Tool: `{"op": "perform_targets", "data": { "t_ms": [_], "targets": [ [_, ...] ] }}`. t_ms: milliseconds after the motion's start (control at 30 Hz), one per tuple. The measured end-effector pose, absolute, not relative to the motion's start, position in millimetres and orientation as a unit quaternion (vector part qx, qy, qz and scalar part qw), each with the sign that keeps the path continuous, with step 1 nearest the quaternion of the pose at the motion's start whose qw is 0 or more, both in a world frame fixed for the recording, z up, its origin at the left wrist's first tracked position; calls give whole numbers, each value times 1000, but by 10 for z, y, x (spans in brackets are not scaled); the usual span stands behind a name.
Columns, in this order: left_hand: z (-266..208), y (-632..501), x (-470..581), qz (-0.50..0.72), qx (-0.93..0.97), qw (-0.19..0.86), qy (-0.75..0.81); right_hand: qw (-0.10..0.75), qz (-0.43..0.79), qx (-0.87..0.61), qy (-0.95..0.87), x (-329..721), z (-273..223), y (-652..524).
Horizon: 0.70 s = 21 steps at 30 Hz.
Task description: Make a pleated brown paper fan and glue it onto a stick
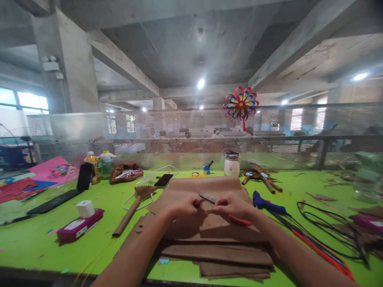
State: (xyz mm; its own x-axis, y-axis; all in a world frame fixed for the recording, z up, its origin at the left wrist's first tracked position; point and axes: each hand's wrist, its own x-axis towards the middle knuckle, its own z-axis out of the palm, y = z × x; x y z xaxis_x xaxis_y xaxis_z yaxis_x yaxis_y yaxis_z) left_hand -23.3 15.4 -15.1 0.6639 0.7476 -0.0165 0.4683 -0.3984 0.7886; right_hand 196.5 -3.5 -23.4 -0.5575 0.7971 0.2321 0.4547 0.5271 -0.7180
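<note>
Room: I see a grey ceiling with shining lights, and a fence full of tiny holes.
Counter: bright green and messy, with a blue glue gun and looped black cord on the right.
Brown paper: flat sheets, piled right in front of the person.
Left hand: over the brown paper, its arm slanting in. Its fingers are curled, but I can't tell if they pinch anything.
Right hand: close to the other one, fingers clamped on the scissors.
Scissors: above the brown paper, blades toward the left hand, red handle poking out below the right.
Clear tub: far right, pale green stuff at its top, too blurry to name.
Brown basket: checked cloth inside.
Glass jar: dark lid, full of something white.
Bottle: yellow, beside a phone standing up.
Little blue pot: a dark stick pokes out.
</note>
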Motion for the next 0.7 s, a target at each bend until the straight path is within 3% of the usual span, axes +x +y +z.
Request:
{"op": "perform_targets", "data": {
  "t_ms": [400, 600, 700],
  "targets": [
    [18, 112, -276, 197, 842, 386, 322, 356, 364, -369, -778, 2130, -194, 12],
    [34, 135, -282, 190, 848, 398, 292, 329, 406, -364, -771, 2237, -141, 14],
    [28, 144, -294, 209, 833, 421, 292, 380, 441, -355, -731, 2271, -132, 54]
  ]
}}
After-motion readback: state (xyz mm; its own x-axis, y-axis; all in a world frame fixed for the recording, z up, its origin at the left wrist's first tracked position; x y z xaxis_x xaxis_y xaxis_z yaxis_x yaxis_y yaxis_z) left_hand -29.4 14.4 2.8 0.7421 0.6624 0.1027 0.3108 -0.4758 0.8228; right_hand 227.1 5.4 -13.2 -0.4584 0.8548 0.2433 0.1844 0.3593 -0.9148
